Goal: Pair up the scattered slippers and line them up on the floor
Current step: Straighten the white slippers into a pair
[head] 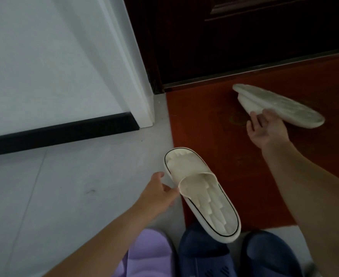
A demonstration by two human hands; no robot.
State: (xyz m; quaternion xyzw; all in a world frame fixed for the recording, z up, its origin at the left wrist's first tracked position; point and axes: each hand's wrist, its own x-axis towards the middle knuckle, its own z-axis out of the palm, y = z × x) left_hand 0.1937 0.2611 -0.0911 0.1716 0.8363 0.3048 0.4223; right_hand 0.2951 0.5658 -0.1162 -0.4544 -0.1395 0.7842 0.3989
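Note:
My left hand (160,193) pinches the strap edge of a cream slipper (202,193) that lies upright, half on the red mat. My right hand (265,129) grips the strap of a second cream slipper (280,105), tipped over with its sole facing up, over the far part of the mat. A purple slipper (150,254) sits at the bottom edge. Two dark blue slippers (202,256) (268,254) sit to its right.
A red doormat (204,126) lies before a dark wooden door (244,37). A white door frame (138,86) and a wall with a black skirting board (60,132) stand to the left. Grey floor tiles (64,186) fill the left side.

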